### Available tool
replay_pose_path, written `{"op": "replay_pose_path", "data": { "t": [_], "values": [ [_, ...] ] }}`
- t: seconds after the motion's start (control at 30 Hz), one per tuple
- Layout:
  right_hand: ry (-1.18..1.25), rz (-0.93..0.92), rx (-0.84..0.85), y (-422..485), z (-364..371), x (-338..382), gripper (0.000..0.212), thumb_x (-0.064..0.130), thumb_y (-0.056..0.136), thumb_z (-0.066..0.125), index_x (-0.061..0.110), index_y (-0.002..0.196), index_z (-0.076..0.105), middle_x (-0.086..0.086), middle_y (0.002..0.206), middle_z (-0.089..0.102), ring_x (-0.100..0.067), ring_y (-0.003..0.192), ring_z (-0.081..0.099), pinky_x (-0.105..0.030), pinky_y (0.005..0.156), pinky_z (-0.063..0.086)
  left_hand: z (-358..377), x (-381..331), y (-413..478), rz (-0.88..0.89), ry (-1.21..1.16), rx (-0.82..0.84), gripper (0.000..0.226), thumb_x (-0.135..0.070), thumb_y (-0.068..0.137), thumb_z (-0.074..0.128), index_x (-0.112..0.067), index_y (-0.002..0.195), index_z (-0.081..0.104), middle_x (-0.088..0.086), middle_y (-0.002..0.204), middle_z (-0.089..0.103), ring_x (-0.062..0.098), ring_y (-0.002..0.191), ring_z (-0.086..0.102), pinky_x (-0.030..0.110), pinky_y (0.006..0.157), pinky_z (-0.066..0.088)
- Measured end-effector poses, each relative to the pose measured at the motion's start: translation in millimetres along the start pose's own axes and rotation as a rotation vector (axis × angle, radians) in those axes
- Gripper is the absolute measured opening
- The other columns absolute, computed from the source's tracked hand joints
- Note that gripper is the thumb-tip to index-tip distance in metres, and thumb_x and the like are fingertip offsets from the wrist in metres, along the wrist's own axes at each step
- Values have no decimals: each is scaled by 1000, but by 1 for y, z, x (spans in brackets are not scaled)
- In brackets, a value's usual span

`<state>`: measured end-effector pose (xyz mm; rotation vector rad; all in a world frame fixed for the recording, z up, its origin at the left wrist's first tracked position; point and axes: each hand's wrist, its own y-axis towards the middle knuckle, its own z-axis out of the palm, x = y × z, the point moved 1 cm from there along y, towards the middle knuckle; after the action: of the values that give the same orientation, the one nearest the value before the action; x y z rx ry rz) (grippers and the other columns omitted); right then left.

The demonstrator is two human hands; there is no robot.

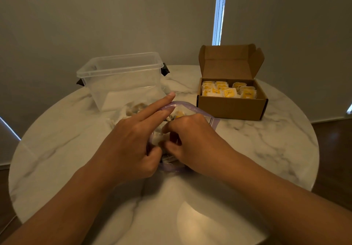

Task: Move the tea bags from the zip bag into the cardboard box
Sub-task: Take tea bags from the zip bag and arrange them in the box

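A clear zip bag [192,109] with a purple rim lies open at the middle of the round marble table. My left hand [133,140] holds the bag's near-left rim, thumb pinching it, with two fingers stretched along the far rim. My right hand [190,140] reaches inside the bag, its fingers curled around tea bags [178,115] there; what they hold is partly hidden. An open cardboard box [231,109] stands at the back right, its lid up, with several yellow-tagged tea bags [228,92] packed inside.
A clear plastic tub [122,77] with black side clips stands at the back left, just behind the zip bag. The marble table [66,145] is round, with its edge close on all sides. Blinds hang behind.
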<state>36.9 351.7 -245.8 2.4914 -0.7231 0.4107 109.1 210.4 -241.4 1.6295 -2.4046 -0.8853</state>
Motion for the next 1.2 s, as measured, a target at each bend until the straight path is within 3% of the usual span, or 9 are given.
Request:
{"op": "replay_pose_path", "data": {
  "t": [0.13,0.3,0.43,0.57,0.77,0.93,1.0,1.1,1.2],
  "values": [
    [42,9,21,1,0,-1,14,23,91,64,20,103,71,0,98,69,-12,86,61,-29,76,55,1,1,0,6,11,-13,75,-11,69,52,-8,144,49,-4,157,37,-22,78,52,1,72,39],
    [73,26,-61,-6,-9,-10,9,20,89,67,20,96,71,5,92,69,-8,83,61,-29,75,56,2,4,-1,-1,20,-34,75,-23,73,44,-13,147,46,-14,160,29,30,77,72,38,68,59],
    [-50,-75,-118,-15,-17,-14,10,13,85,72,16,95,71,-3,91,69,-16,81,61,-33,69,57,1,5,-1,15,41,-49,74,-22,72,45,-13,146,48,-15,159,30,18,95,70,35,73,58],
    [-275,-177,15,-27,-20,-18,20,6,72,82,13,88,72,-7,89,63,-24,82,59,-40,55,55,1,5,-1,16,32,-61,74,-18,71,46,-11,145,49,-13,159,31,18,117,63,38,82,57],
    [-178,-190,76,-26,-29,-9,21,29,89,65,19,107,71,-1,109,58,-17,100,52,-37,79,51,3,5,0,14,14,-63,76,-9,68,54,-11,144,49,-14,159,31,19,118,63,40,84,57],
    [-257,-372,113,-20,-14,1,26,30,84,59,10,77,73,-9,78,63,-27,73,59,-33,55,44,2,5,0,26,10,-67,76,-18,71,47,-10,146,47,-10,160,31,14,129,55,39,89,56],
    [-267,-411,79,-17,-7,3,21,27,82,67,8,75,73,-10,73,63,-27,68,57,-31,53,42,2,5,0,24,9,-65,77,-19,71,46,-10,147,46,-9,160,31,14,129,55,40,89,56],
    [-271,-436,-35,-17,-9,4,35,32,84,51,9,71,74,-8,70,62,-23,65,56,-24,55,31,2,5,0,30,2,-66,76,-14,71,50,-9,146,46,-8,160,32,15,130,54,40,91,55],
    [-213,-369,-81,-25,-18,-3,9,17,84,67,12,81,75,-6,79,64,-19,72,57,-23,58,35,1,5,-1,19,15,-62,75,-14,72,52,-11,146,46,-11,160,30,20,119,62,40,86,57]
  ]
}}
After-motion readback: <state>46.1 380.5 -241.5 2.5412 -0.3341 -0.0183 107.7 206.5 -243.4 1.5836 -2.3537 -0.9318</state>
